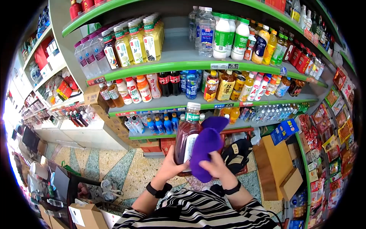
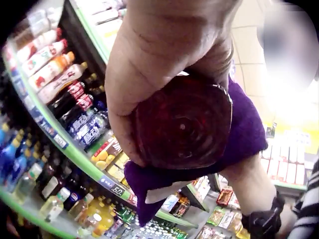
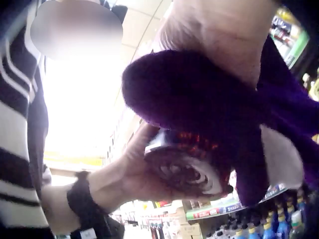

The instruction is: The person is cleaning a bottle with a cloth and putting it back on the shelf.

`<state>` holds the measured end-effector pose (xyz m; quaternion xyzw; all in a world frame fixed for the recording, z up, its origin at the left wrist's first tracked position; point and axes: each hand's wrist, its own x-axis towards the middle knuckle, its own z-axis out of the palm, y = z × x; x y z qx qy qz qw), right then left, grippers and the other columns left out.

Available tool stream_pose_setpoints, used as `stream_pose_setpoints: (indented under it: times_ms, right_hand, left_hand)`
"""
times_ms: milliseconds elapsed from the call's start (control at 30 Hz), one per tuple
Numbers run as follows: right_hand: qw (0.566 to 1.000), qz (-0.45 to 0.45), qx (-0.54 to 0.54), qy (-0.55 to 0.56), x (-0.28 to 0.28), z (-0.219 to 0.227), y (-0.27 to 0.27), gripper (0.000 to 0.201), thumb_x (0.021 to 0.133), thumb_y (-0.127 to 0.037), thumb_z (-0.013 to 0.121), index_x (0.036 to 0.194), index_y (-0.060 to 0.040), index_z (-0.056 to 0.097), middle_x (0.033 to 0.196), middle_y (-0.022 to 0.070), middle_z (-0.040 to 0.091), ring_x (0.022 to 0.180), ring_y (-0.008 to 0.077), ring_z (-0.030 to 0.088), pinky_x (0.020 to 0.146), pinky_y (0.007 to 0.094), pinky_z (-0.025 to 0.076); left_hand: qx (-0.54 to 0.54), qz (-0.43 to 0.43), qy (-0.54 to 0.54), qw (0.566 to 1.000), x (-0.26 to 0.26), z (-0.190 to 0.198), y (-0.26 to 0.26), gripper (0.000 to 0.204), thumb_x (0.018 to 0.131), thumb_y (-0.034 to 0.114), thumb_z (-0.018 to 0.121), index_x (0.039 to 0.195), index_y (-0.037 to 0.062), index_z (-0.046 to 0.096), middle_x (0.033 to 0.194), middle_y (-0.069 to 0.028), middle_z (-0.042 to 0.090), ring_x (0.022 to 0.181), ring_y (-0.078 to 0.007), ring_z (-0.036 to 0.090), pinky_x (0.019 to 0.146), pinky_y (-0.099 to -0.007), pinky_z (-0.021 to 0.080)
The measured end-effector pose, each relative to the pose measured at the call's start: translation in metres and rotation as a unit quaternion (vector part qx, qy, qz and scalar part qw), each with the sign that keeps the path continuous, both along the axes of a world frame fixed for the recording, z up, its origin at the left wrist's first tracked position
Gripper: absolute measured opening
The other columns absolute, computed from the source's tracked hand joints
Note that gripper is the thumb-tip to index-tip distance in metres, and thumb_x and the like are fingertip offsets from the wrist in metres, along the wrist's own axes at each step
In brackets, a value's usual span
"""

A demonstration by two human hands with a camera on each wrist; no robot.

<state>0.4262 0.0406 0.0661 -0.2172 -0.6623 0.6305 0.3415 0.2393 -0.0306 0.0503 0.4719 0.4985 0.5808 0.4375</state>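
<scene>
In the head view my left hand (image 1: 170, 166) grips a large bottle (image 1: 183, 139) of dark red drink low on its side, its pale cap pointing up. The left wrist view looks at the bottle's ribbed base (image 2: 182, 126), with my left fingers curled round its side. My right hand (image 1: 216, 166) holds a purple cloth (image 1: 207, 147) against the bottle's right side, covering part of the white label. In the right wrist view the cloth (image 3: 184, 89) hangs in folds from my right hand (image 3: 219, 37), hiding most of the fingers.
Green-edged shelves (image 1: 160, 70) full of drink bottles stand in front. Cardboard boxes (image 1: 276, 168) and a black bag (image 1: 237, 155) lie on the floor to the right. Packaged snacks (image 1: 329, 141) hang on the far right. A carton (image 1: 88, 216) stands at the lower left.
</scene>
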Motion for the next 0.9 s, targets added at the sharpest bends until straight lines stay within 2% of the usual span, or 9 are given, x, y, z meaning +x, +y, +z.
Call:
stream_pose_setpoints:
  times_ms: [67, 133, 233, 433, 567, 667, 700, 800, 900]
  right_hand:
    - [0.957, -0.1, 0.271, -0.039, -0.02, 0.0, 0.007, 0.038, 0.077, -0.018, 0.074, 0.109, -0.0055, 0.059, 0.106, 0.012, 0.058, 0.108, 0.0255, 0.048, 0.096, 0.0391, 0.034]
    - [0.934, -0.163, 0.318, -0.026, -0.028, 0.028, 0.006, 0.033, 0.075, -0.017, 0.076, 0.1, -0.0057, 0.058, 0.096, 0.0104, 0.06, 0.091, 0.0269, 0.053, 0.084, 0.0366, 0.04]
    - [0.931, -0.201, 0.305, 0.016, -0.037, 0.046, 0.025, 0.03, 0.074, -0.016, 0.076, 0.093, -0.0045, 0.056, 0.084, 0.0102, 0.061, 0.075, 0.0255, 0.06, 0.071, 0.0333, 0.045]
    - [0.969, -0.185, 0.101, 0.132, -0.045, 0.076, 0.063, 0.066, 0.077, 0.001, 0.071, 0.136, -0.0056, 0.044, 0.119, 0.0065, 0.055, 0.105, 0.0148, 0.056, 0.09, 0.029, 0.047]
    - [0.994, -0.064, 0.024, 0.086, -0.028, 0.07, 0.095, 0.034, 0.075, -0.001, 0.073, 0.106, -0.0071, 0.059, 0.106, 0.0043, 0.06, 0.095, 0.0112, 0.058, 0.081, 0.0257, 0.049]
    - [0.939, 0.088, -0.159, 0.292, -0.021, 0.047, 0.1, 0.036, 0.081, -0.013, 0.067, 0.113, -0.0099, 0.053, 0.113, 0.0083, 0.06, 0.098, 0.02, 0.061, 0.085, 0.0306, 0.051]
    - [0.921, 0.066, -0.165, 0.347, -0.027, 0.046, 0.09, 0.036, 0.083, -0.019, 0.064, 0.116, -0.01, 0.051, 0.117, 0.009, 0.058, 0.102, 0.0216, 0.059, 0.089, 0.0325, 0.049]
    - [0.917, 0.02, -0.191, 0.348, -0.029, 0.055, 0.055, 0.044, 0.092, -0.032, 0.052, 0.129, -0.0075, 0.046, 0.126, 0.0094, 0.053, 0.114, 0.0217, 0.053, 0.099, 0.0354, 0.043]
    - [0.924, 0.004, -0.2, 0.326, -0.031, 0.061, 0.041, 0.047, 0.098, -0.029, 0.047, 0.138, -0.0056, 0.04, 0.123, 0.0118, 0.056, 0.108, 0.0214, 0.058, 0.095, 0.0338, 0.046]
  left_hand:
    - [0.048, 0.034, 0.025, 0.998, 0.007, -0.013, 0.002, 0.077, 0.068, 0.02, 0.081, 0.126, -0.0018, 0.035, 0.11, -0.0154, 0.059, 0.1, -0.019, 0.058, 0.088, -0.033, 0.047]
    - [0.035, 0.078, 0.201, 0.976, 0.008, 0.011, -0.002, 0.08, 0.063, 0.023, 0.083, 0.123, -0.003, 0.036, 0.101, -0.0251, 0.062, 0.095, -0.0312, 0.065, 0.082, -0.0396, 0.051]
    - [-0.022, 0.072, 0.283, 0.956, 0.007, 0.018, -0.006, 0.082, 0.063, 0.025, 0.081, 0.124, -0.0038, 0.036, 0.105, -0.0284, 0.06, 0.097, -0.0426, 0.062, 0.081, -0.0452, 0.051]
    - [-0.002, 0.073, 0.335, 0.939, 0.012, 0.018, -0.015, 0.078, 0.067, 0.027, 0.078, 0.124, -0.0057, 0.036, 0.103, -0.0305, 0.058, 0.097, -0.0435, 0.06, 0.081, -0.0444, 0.051]
    - [-0.097, -0.037, 0.291, 0.951, 0.001, 0.031, -0.021, 0.077, 0.07, 0.026, 0.078, 0.125, -0.0062, 0.037, 0.109, -0.0276, 0.058, 0.103, -0.0375, 0.06, 0.086, -0.0408, 0.049]
    - [-0.051, -0.186, 0.074, 0.978, -0.013, 0.001, -0.018, 0.081, 0.074, 0.027, 0.077, 0.132, -0.007, 0.032, 0.119, -0.0222, 0.056, 0.113, -0.0283, 0.056, 0.093, -0.0363, 0.045]
    - [-0.061, -0.226, -0.056, 0.971, -0.007, 0.008, -0.02, 0.086, 0.077, 0.025, 0.076, 0.139, -0.0073, 0.027, 0.126, -0.019, 0.052, 0.12, -0.0213, 0.049, 0.099, -0.0328, 0.04]
    - [-0.159, -0.338, -0.395, 0.839, -0.002, 0.01, -0.028, 0.085, 0.079, 0.03, 0.071, 0.142, -0.0056, 0.025, 0.126, -0.0266, 0.052, 0.109, -0.0336, 0.06, 0.091, -0.0405, 0.051]
    - [-0.191, -0.307, -0.477, 0.801, 0.0, 0.015, -0.034, 0.081, 0.081, 0.031, 0.068, 0.141, -0.0049, 0.026, 0.122, -0.0296, 0.054, 0.101, -0.0404, 0.062, 0.082, -0.0462, 0.055]
